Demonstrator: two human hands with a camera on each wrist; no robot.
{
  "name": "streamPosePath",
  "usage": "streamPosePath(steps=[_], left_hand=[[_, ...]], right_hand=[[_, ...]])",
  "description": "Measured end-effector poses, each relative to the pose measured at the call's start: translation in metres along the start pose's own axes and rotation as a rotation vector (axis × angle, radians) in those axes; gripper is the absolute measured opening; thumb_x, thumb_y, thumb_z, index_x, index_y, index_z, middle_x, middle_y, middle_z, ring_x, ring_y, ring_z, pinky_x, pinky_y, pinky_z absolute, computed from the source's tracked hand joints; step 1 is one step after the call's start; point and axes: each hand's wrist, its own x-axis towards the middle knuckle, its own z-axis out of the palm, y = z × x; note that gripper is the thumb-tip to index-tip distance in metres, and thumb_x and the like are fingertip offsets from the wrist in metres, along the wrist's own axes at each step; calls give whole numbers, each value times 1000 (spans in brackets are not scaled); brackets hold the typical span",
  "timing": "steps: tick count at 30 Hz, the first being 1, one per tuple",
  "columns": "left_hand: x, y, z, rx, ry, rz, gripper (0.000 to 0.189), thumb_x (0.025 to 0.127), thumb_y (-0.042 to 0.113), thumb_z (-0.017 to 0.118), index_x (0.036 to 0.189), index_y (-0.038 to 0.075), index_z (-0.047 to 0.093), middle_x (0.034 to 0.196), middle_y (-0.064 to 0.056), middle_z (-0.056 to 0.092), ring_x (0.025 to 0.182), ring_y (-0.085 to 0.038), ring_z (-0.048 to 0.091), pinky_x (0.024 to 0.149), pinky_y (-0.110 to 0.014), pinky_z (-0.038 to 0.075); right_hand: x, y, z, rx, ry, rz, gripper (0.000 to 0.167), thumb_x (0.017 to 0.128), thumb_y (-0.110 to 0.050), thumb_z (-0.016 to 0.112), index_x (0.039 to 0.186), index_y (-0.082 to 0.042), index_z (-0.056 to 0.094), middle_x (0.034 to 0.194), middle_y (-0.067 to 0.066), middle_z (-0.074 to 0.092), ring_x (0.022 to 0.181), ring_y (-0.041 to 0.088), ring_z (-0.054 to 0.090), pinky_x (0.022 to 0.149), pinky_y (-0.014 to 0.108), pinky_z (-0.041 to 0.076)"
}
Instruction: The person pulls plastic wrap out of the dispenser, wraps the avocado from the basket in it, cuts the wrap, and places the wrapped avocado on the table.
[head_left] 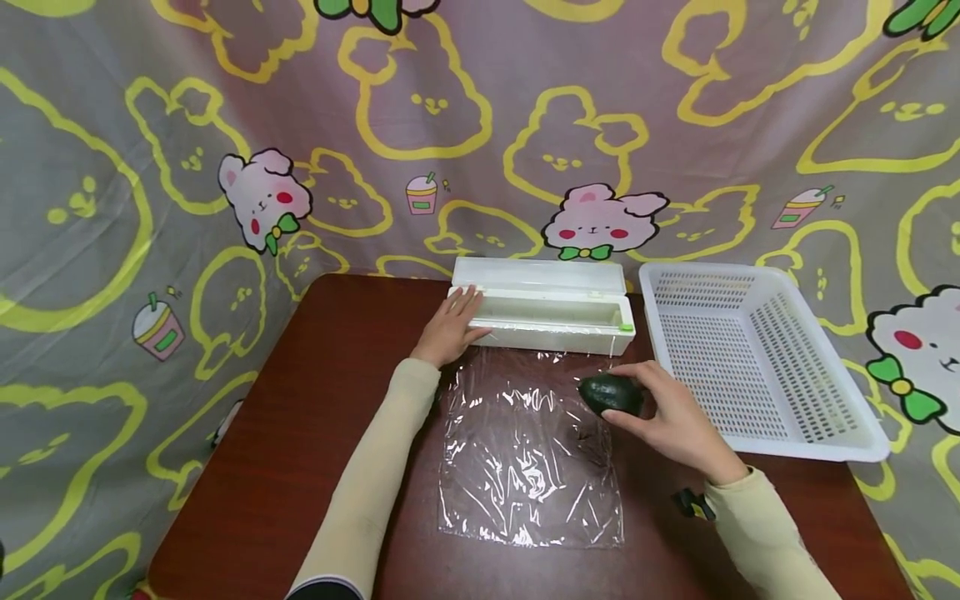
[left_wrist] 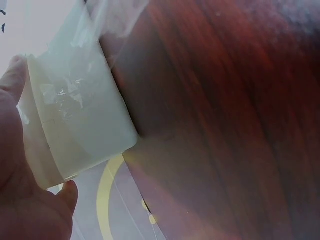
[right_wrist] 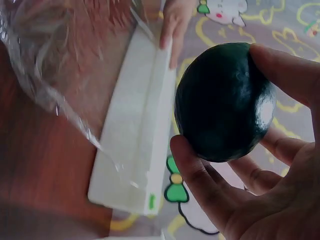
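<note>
My right hand holds a dark green avocado between thumb and fingertips, above the right side of a sheet of clear cling film. The film lies wrinkled over the table, running from the front of a long white cling film box. My left hand rests on the left end of this box, its fingers straight over the top and the thumb along the front edge. The clear lid stands raised behind the box. A green piece shows at the box's right end.
A white perforated plastic basket stands on the right side of the dark red wooden table, close beside the box. Behind the table hangs a grey curtain with yellow cartoon outlines. A small black object shows by the right sleeve.
</note>
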Motion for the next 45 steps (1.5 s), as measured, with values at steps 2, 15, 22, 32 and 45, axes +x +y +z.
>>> streamPosePath(steps=[2,15,22,32,45], left_hand=[[0,1,-1,2,7,-6,78,106,53,47,167,12,18,175,-8,11,162,-28,6,132,-38,4],[-3,4,-2,13,0,2,78,106,52,47,166,12,18,175,-9,11,162,-29,6,132,-39,5],[-4,2,-4,17,2,3,78,107,51,47,166,10,18,174,-11,11,162,-30,6,132,-40,5],[1,5,-1,16,0,16,77,107,52,47,166,11,18,174,-10,11,162,-29,7,132,-38,4],[-1,4,-3,1,6,2,78,106,51,50,166,11,20,174,-10,13,162,-30,9,132,-40,6]], right_hand=[[1,-2,6,29,-18,-13,53,82,-24,90,129,-15,65,108,3,63,82,15,56,65,26,53],[-5,-12,51,108,-142,-13,54,81,-29,90,128,-19,65,108,-2,60,85,11,61,69,28,58],[-7,-19,73,71,-196,-50,54,80,-35,90,127,-22,66,115,-5,64,93,10,64,79,32,57],[-11,-25,89,23,-224,-51,54,78,-38,90,123,-18,67,112,-2,62,91,13,65,77,34,57],[-10,-25,102,-29,-255,-67,54,79,-42,90,121,-19,67,119,1,65,96,19,68,80,40,58]])
